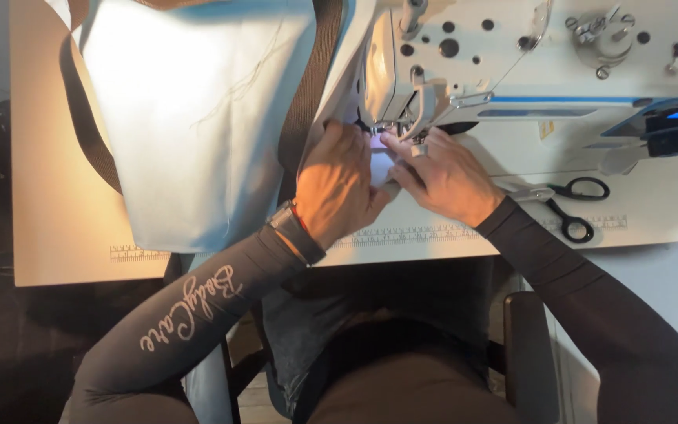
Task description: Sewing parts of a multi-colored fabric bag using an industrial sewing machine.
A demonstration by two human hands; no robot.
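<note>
Head view puts your left hand [337, 182] and right hand [442, 174] close together at the centre of the frame, both pressed flat on the fabric [198, 133] right at the needle [396, 126] of the sewing machine [512, 71]. Neither hand is clenched: your left lies palm down with its fingers spread over the cloth, and your right has its fingertips pinching or pinning a small lit fold just in front of the foot, though you cannot tell from here whether the thumb is under the cloth. The fabric is a pale, smooth sheet that runs from under your hands up into the upper left of the frame, with a dark strap [80, 118] sewn along its edge and another up the middle. It looks light, soft and limp, likely a bit slippery, so it should slide and bunch easily; the strap looks stiffer and is probably the better place to steer from. Hold it flat with open palms on either side of the needle, fingertips well clear of the point. Scissors [578, 206] lie on the table [64, 235] at right, apart from your hands.
</note>
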